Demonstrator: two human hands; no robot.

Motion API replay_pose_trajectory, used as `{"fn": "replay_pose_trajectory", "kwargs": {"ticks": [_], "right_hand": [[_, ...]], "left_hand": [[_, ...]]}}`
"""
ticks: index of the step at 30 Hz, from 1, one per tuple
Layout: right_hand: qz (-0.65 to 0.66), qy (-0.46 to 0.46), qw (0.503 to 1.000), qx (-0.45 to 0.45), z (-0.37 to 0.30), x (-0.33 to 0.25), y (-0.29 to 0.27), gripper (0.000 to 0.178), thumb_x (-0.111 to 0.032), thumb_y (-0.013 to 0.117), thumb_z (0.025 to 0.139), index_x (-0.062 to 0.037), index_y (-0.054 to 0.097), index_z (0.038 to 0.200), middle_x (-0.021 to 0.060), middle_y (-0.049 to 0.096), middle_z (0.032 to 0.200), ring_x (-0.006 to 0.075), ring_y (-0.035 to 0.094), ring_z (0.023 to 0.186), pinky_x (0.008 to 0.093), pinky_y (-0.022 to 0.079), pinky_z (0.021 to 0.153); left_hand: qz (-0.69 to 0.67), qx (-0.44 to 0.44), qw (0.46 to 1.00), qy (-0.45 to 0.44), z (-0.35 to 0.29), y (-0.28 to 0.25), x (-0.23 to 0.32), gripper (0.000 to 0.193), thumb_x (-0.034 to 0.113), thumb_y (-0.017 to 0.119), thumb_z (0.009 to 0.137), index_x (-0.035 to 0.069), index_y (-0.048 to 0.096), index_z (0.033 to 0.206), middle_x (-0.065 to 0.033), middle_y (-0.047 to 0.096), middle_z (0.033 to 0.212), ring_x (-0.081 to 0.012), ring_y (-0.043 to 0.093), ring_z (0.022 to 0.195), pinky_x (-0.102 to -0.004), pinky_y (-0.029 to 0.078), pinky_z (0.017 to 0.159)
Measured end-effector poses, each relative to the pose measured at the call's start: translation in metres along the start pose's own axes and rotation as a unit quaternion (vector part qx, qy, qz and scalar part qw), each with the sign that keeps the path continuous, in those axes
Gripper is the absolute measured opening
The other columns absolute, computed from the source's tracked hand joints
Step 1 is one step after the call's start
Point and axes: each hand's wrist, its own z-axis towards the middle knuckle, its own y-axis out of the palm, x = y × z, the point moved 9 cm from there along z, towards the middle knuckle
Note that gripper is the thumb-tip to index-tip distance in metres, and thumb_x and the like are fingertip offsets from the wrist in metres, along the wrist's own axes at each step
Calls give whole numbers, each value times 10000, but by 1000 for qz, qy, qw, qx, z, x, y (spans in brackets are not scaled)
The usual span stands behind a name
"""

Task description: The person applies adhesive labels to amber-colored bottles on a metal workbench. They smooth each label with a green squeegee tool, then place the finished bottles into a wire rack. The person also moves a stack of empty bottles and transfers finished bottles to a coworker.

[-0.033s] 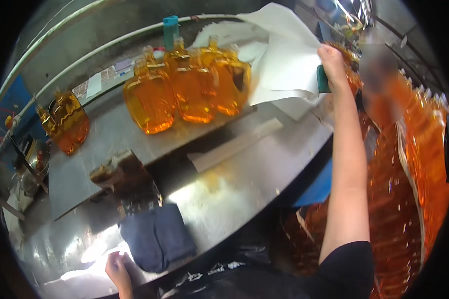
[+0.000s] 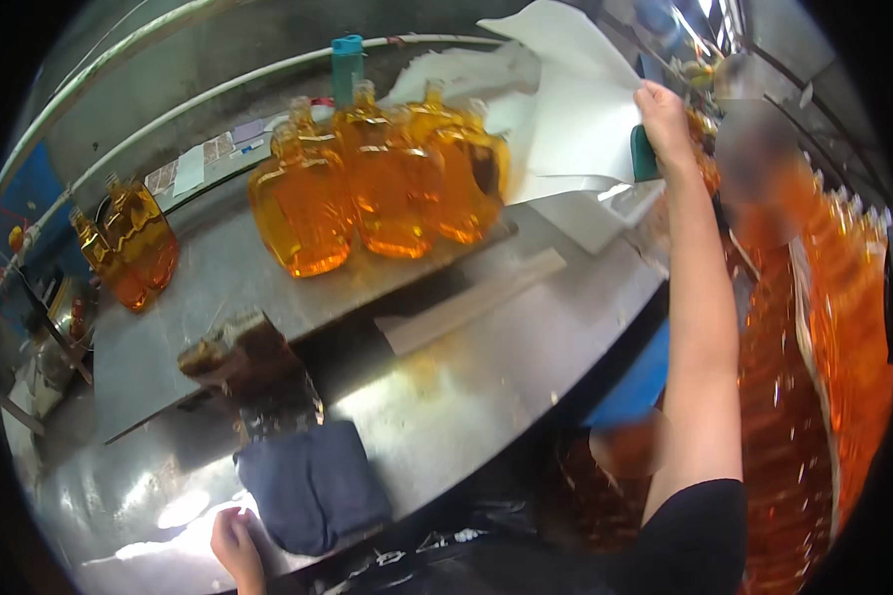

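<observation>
My right hand, at the end of an outstretched arm, is closed on the edge of a large white sheet and holds it raised at the far right of the bench. A dark green piece sits against the sheet just below that hand; its kind is unclear. Low on the left, my left hand lies beside a folded dark blue cloth. Its fingers are loosely bent, with nothing visible in them. Several clear bottles of amber liquid stand grouped left of the sheet, the sheet's edge close by the rightmost.
More amber bottles stand at the bench's left end. A teal bottle rises behind the main group. A worn block and a flat strip lie on the metal bench. Many orange-filled bottles crowd the right side.
The view has shifted slightly, so the bottles and cloth appear a little lower. My right hand keeps its hold on the white sheet, whose folds have changed slightly.
</observation>
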Motion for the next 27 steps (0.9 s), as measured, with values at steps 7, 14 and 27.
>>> {"fn": "replay_pose_trajectory", "kwargs": {"ticks": [7,14,27], "right_hand": [[-263,-125,949,-118,142,-64,183,587,-489,650,834,-72,599,1245,173,695,992,340,652,971,426,501,826],[60,164,984,-43,74,82,175,515,-462,481,965,-5,707,891,83,668,634,144,631,590,292,462,592],[-31,482,863,-148,-343,94,171,319,-286,492,960,-23,673,949,171,670,901,280,645,844,395,494,758]], "left_hand": [[196,-46,976,-86,-16,25,-23,261,260,430,970,168,591,1154,-142,685,937,-347,657,803,-446,502,703],[338,-69,934,-91,-11,15,-2,216,215,455,956,178,612,1099,-136,668,794,-330,633,657,-444,475,578],[-1,-215,970,-112,95,-11,11,253,37,476,927,12,544,1170,-119,627,1063,-195,584,935,-330,478,838]]}}
